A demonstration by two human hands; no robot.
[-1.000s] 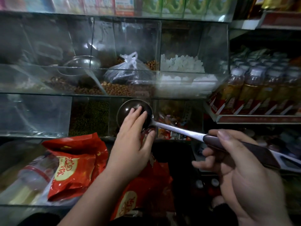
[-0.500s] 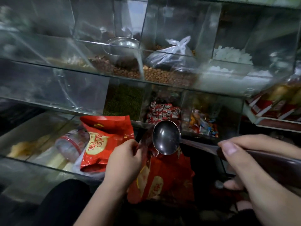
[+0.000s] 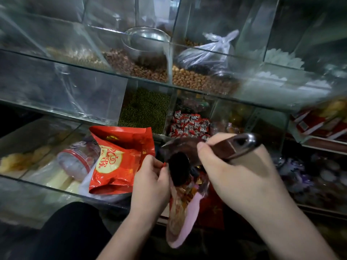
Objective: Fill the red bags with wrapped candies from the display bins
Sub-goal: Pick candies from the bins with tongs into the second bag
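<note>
Tipped now into the bag [image 3: 180,209] left hand [image 3: 150,184] pinches, right hand's [image 3: 234,177] ladle [image 3: 178,168].

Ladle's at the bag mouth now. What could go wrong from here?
1. The left hand pinches only one edge of the open red bag; the mouth may sag and candies could miss it.
2. The right hand holds the ladle steeply tipped and motion-blurred, so a fast pour might scatter.
3. The filled red bag lies beside the left hand on the glass shelf; a bump could shift it.
</note>
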